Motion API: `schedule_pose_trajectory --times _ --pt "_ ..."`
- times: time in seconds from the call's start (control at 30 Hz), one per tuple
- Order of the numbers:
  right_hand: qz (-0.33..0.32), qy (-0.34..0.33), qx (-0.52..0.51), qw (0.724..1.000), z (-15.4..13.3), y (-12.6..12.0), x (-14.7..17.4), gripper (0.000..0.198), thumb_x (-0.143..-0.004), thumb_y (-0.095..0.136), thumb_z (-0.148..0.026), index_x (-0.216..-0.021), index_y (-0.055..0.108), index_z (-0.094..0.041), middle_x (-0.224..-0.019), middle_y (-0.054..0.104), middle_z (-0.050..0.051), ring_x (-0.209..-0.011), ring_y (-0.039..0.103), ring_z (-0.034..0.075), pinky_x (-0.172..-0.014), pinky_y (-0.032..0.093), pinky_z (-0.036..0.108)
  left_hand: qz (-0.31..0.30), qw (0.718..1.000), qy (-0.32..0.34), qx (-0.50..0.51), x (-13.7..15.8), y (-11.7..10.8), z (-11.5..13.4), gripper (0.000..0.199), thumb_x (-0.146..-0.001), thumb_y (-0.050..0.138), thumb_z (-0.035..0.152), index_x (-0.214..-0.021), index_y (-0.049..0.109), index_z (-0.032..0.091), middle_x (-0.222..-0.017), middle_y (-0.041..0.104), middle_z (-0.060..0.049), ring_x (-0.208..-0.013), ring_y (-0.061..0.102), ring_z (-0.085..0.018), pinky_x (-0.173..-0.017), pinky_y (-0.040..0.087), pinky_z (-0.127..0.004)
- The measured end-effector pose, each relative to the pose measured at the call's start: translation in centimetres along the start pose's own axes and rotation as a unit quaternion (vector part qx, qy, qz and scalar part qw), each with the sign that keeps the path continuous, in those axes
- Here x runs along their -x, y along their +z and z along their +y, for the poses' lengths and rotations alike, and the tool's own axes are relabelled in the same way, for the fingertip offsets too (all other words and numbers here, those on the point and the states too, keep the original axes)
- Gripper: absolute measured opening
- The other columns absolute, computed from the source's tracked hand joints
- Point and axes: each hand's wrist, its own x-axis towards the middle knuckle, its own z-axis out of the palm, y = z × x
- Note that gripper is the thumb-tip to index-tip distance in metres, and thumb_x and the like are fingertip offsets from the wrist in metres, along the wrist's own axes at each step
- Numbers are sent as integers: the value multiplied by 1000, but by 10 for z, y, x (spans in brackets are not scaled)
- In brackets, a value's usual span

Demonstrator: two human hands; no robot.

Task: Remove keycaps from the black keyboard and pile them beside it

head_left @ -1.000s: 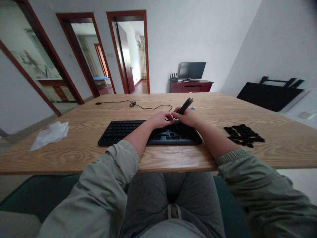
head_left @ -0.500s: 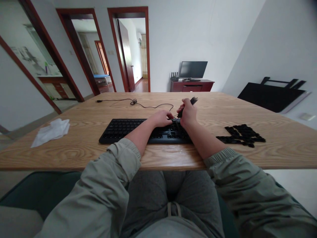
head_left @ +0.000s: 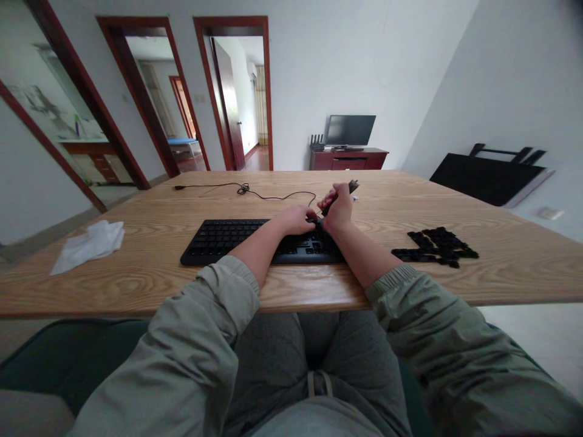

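A black keyboard (head_left: 232, 233) lies on the wooden table in front of me, partly covered by my forearms. On its right half, near the back edge, my left hand (head_left: 297, 220) bears down with fingers bent together. My right hand (head_left: 339, 209) is wrapped around a black-handled tool (head_left: 352, 186), held slanted over the keyboard's back right part. The tool's thin lower end points toward my left fingertips; its exact kind is unclear. Loose black keycaps (head_left: 439, 244) lie in a cluster to the right of the keyboard.
The keyboard's cable (head_left: 273, 197) runs back and left across the table (head_left: 150, 285), with a coiled bundle. A crumpled white cloth or tissue (head_left: 91, 243) lies at the left. Beyond the table stand a low cabinet (head_left: 348, 160) with a monitor (head_left: 350, 130) and a folded black table (head_left: 487, 179).
The view has shifted slightly. My right hand with the tool has tipped a little left, closer to my left hand, which stays on the keyboard.
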Motion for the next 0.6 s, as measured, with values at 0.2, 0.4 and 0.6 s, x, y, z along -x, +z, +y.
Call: schedule_pose_trajectory --times 0.2,0.4,0.6 --pt "-56 6 -77 995 -6 -2 -2 50 -82 36 -68 -60 27 -24 -49 26 -5 -42 28 11 -46 35 27 -2 1000 16 -7 0 1 -1 36 -80 58 24 -112 74 21 -110 74 -3 -100 67 -20 -90 51 -29" --pt "-64 26 -78 995 -8 0 -5 51 -84 33 -69 -61 26 -24 -48 26 -5 -42 28 10 -46 37 26 6 1000 19 -5 0 3 -2 33 -82 59 27 -110 74 21 -109 74 -3 -100 67 -19 -89 51 -28" --pt "-57 29 -55 996 -6 2 -7 47 -87 29 -64 -63 25 -25 -47 27 -5 -42 28 11 -46 39 26 -5 1000 18 19 -1 5 -2 32 -83 63 34 -111 73 23 -110 74 -2 -100 67 -19 -91 51 -28"
